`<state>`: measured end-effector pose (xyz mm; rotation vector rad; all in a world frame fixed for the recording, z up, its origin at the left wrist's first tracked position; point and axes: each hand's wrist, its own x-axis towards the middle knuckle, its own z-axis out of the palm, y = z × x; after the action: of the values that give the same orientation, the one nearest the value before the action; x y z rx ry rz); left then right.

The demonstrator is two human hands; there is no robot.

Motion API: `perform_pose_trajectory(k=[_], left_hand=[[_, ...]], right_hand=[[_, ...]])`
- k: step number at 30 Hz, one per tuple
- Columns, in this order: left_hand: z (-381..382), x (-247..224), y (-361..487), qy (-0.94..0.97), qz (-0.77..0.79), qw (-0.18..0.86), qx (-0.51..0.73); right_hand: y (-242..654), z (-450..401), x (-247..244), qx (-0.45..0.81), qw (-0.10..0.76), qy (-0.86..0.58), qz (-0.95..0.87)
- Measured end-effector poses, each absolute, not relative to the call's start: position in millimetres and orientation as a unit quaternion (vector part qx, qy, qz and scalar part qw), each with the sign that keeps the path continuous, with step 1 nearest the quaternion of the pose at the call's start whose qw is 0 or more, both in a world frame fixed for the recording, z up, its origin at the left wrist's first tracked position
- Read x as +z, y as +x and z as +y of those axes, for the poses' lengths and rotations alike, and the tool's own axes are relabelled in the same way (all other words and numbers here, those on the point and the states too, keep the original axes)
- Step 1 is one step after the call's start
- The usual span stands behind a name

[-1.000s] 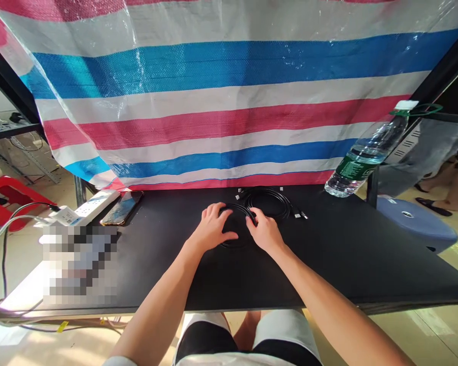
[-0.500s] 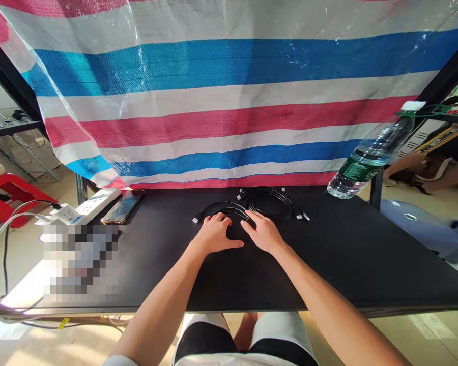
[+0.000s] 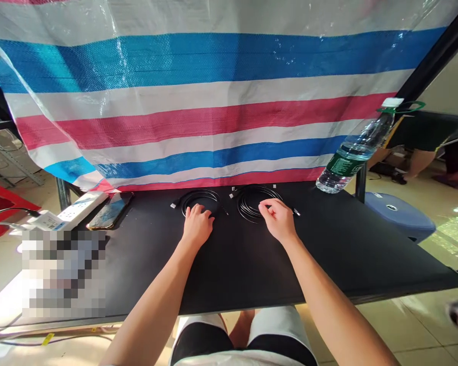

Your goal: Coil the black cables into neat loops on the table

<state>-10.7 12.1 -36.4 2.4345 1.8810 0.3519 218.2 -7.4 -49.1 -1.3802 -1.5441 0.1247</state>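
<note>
At the left of the black tabletop (image 3: 240, 274), one white power strip (image 3: 84, 209) carried a white adapter (image 3: 48, 220) and lay beside one smartphone (image 3: 110, 211), both slanting from near left to far right. Next came the left black cable coil (image 3: 203, 192), flat near the far edge, a rounded ring with no clear long axis; its USB plug (image 3: 173, 205) pointed left and slightly toward the person, while its thin end (image 3: 227, 213) pointed right and nearward. The left hand (image 3: 198, 223) rested over the ring's near side, fingers bent and slightly apart; whether they gripped cable could not be told. Just to the right lay the second black cable coil (image 3: 245, 207), with three pale tips at its far side and one silver plug (image 3: 296, 212) pointing right. The right hand (image 3: 278, 218) covered its near right part, fingers curled narrow, thumb against forefinger; any hold was hidden. Count: two coils, two hands. Further right, one water bottle (image 3: 345, 160) leaned rightward, and one blue stool (image 3: 400, 213) stood beyond the table.
</note>
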Motion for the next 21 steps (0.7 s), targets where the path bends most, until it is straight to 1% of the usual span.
perform_pose_trajectory(k=[6, 12, 17, 21], left_hand=[[21.8, -46.8, -11.1, 0.721, 0.678, 0.020, 0.141], [21.3, -40.2, -15.3, 0.637, 0.753, 0.047, 0.161], [17.8, -32.4, -18.7, 0.595, 0.784, 0.071, 0.162], [12.5, -27.9, -15.1, 0.589, 0.784, 0.102, 0.167]], right_hand=[[221.1, -8.1, -47.3, 0.042, 0.506, -0.609, -0.610], [228.5, -6.2, -50.7, 0.010, 0.502, -0.645, -0.575], [248.6, 0.9, -57.1, -0.049, 0.478, -0.707, -0.519], [257.6, 6.8, -64.4, -0.075, 0.440, -0.754, -0.482]])
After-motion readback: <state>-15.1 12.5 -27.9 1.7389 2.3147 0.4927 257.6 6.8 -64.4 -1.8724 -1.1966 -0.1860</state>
